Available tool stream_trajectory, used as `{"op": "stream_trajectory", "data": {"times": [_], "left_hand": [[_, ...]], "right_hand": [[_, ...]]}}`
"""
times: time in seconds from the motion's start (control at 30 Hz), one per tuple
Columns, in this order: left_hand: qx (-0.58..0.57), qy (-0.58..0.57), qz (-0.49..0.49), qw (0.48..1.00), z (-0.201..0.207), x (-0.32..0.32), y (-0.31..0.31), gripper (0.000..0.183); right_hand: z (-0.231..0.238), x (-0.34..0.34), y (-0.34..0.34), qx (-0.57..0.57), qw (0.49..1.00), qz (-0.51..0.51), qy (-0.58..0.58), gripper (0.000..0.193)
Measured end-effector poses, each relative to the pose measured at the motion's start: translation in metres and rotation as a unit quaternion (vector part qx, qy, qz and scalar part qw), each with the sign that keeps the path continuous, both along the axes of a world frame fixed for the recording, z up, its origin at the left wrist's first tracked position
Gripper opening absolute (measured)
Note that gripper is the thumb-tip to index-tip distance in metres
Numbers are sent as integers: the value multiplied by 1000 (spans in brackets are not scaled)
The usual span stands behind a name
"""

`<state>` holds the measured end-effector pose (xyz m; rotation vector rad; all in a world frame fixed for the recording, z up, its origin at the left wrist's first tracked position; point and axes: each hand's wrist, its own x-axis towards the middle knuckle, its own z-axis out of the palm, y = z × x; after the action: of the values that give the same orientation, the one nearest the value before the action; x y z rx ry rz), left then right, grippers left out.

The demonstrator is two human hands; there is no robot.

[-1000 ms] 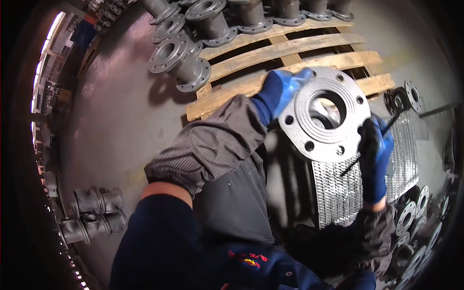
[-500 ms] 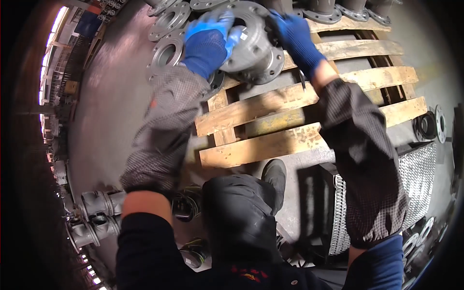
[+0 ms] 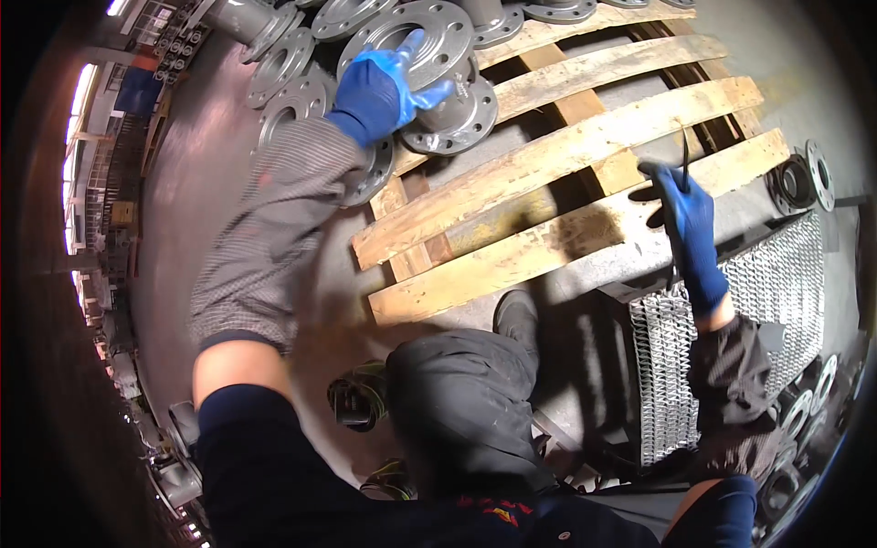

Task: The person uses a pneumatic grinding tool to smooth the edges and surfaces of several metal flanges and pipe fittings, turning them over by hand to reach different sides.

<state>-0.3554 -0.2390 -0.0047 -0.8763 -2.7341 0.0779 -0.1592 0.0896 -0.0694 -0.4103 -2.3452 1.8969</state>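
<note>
My left hand [image 3: 376, 89], in a blue glove, lies on a grey flanged pipe fitting [image 3: 448, 38] at the near end of the pallet. Its fingers are spread over the top flange, with the thumb stretched along its near side. The fitting stands upright on a lower flange with bolt holes. Away to the right, above the pallet's near right boards, my gloved right hand [image 3: 683, 217] is closed round a thin dark rod-like tool [image 3: 686, 151]. The rod points upward out of the fist; its exact kind is unclear.
Wooden pallet boards [image 3: 548, 169] with gaps spread ahead of me. More grey flanged fittings [image 3: 283, 68] crowd the far left. A silvery mesh-textured block [image 3: 662, 374] stands at my right, with loose flange rings [image 3: 820, 173] beyond it. My shoe [image 3: 517, 320] is close to the pallet edge.
My right hand has left the fitting and swung right and nearer, the thin rod now showing in it. My left hand stays on the fitting, its fingers now more spread.
</note>
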Motion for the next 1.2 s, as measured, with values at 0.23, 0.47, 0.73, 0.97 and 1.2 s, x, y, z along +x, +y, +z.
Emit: {"op": "stream_trajectory", "data": {"times": [0.23,0.47,0.73,0.97,1.2], "left_hand": [[42,182,138,973,-32,-16,-3,75],[33,151,-1,988,-48,-54,18,42],[284,-206,178,920,-127,-67,11,42],[387,-594,103,697,-115,22,165,44],[194,-511,-375,749,19,294,395,36]], "right_hand": [[34,131,17,-25,987,-72,-140,28],[73,244,36,-98,970,-149,-167,28],[134,371,0,-321,909,-224,-147,44],[124,464,-72,-411,854,-312,-62,57],[143,516,3,-262,880,-382,102,64]]}}
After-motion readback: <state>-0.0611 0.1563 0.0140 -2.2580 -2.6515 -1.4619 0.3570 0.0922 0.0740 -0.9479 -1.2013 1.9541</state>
